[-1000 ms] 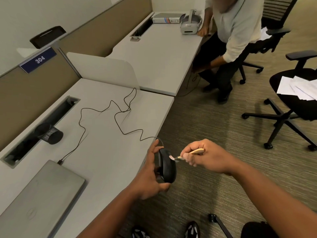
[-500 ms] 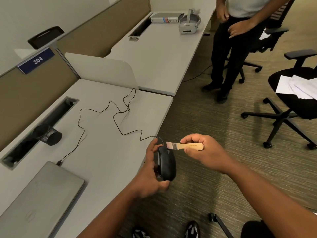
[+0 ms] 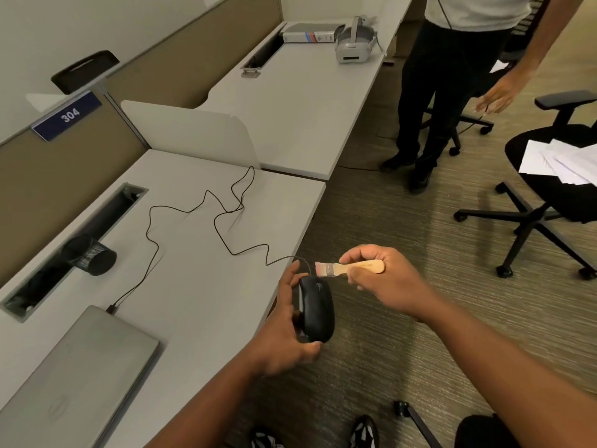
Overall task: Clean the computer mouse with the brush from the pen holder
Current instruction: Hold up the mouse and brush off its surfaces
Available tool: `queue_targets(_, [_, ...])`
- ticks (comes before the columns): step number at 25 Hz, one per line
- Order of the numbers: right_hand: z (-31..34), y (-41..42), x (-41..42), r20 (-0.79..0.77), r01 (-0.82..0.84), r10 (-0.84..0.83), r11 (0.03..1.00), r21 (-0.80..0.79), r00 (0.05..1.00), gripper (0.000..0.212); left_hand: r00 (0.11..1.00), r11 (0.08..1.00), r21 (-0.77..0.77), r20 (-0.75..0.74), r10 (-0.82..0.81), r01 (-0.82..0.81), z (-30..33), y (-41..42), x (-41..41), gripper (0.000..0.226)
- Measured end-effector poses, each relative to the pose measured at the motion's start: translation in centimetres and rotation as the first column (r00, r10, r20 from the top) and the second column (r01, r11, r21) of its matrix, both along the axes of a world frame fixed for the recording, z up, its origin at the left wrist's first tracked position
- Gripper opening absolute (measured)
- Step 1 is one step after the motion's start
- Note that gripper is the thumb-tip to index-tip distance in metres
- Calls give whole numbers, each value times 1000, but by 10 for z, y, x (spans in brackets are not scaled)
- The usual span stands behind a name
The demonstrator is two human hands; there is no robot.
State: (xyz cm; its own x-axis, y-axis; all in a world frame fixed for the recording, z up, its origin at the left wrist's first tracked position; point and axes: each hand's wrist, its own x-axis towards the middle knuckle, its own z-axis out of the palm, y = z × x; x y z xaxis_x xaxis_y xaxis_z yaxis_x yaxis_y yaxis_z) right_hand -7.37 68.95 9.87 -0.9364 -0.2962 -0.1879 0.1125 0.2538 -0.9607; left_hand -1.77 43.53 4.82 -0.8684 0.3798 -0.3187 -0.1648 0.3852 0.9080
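Wooden brush (image 3: 350,268) pinched level, right hand (image 3: 384,279) raised

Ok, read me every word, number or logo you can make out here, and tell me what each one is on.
"304": white digits on the blue nameplate atop the partition.
Laptop lid logo: too faint to read.
Box side print, by the headset: too small.
Brush handle marking: blurred.

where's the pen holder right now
In the head view the black mesh pen holder stands at the left, on the desk beside the cable slot, beyond the closed laptop.
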Motion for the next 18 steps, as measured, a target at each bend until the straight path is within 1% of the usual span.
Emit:
queue_targets(5, [-3,0,1,98,-5,4,1000,12,995,20,1000,1000,3,10,7,-7,1,-1,-3,146])
queue_targets(8, [-6,-1,6,131,7,-5,1000,-17,991,18,1000,1000,0,-1,10,-10,0,-4,-4,146])
queue_targets(9, [-7,-2,7,107,33,-30,999,-22,994,18,1000,1000,-3,-3,11,-11,0,-6,-4,146])
queue_targets(11, [-8,-3,7,4,46,-46,999,2,999,19,1000,1000,-7,4,12,-12,0,-6,-3,147])
queue_targets(13, [-8,-4,6,-73,-6,9,999,36,997,18,1000,1000,-5,3,6,-6,-1,-5,-2,148])
queue_targets(15, [-8,-4,4,-90,-79,86,994,82,992,17,1000,1000,-13,4,-2,2,-1,-4,0,149])
queue_targets(18, [-8,0,-2,-73,-148,167,966,214,983,17,1000,1000,-13,-8,-9,9,-1,-5,3,147])
